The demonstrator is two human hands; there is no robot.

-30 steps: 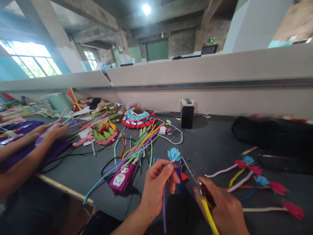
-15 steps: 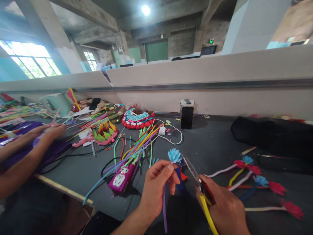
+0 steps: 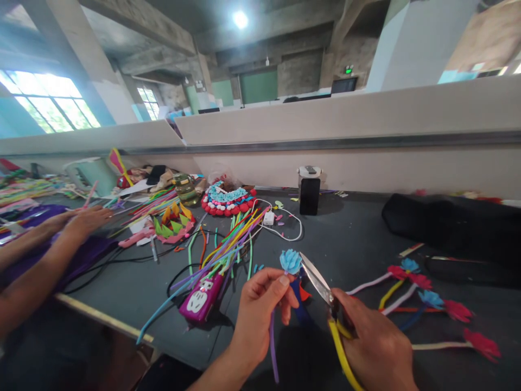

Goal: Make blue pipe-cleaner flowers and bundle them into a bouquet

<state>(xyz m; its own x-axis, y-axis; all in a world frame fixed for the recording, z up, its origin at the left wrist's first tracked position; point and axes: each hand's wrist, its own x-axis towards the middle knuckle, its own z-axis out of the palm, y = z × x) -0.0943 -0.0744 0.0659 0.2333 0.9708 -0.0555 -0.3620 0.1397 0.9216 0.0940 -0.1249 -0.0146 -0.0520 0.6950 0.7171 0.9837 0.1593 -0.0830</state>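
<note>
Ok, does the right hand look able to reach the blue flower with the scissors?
Likely yes: the scissors in the right hand point toward the blue flower, and nothing visible stands between. The left hand holds it from just below, leaving the bloom uncovered.

One view, from the camera on your head, faces forward and down across the dark worktop (image 3: 350, 239). Your left hand (image 3: 264, 309) and right hand (image 3: 374, 336) are close, in the lower foreground. Farther off, a pale partition (image 3: 345, 119) spans the width; above it, you see the room up to the ceiling (image 3: 288, 21).
</note>
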